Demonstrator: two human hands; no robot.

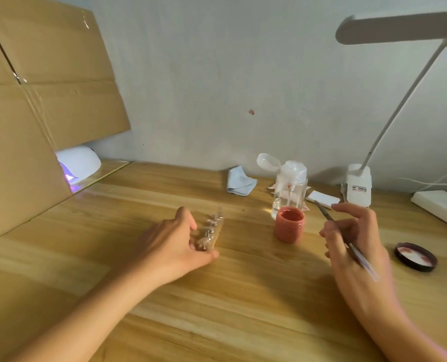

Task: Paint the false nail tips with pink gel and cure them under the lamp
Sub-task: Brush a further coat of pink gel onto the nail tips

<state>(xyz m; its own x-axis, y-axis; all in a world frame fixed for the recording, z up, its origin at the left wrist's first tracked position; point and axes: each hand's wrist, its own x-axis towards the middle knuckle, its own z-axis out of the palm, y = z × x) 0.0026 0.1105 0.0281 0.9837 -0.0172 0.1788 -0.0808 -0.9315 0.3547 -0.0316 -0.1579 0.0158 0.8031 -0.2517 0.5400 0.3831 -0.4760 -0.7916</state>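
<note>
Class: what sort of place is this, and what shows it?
Probably a home nail-art desk: a white domed curing lamp glowing violet, an open pink gel pot, and a clear plastic pump bottle.

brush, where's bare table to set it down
The table is bare in front, between the left hand and right hand, and left of the cloth toward the cure lamp. Crowded behind the gel jar: bottle, pads, desk lamp.

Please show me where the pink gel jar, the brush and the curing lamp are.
pink gel jar [288,232]: head view, its front wall.
brush [324,213]: head view, bare shaft near the tip.
curing lamp [82,161]: head view, its white dome.
</note>
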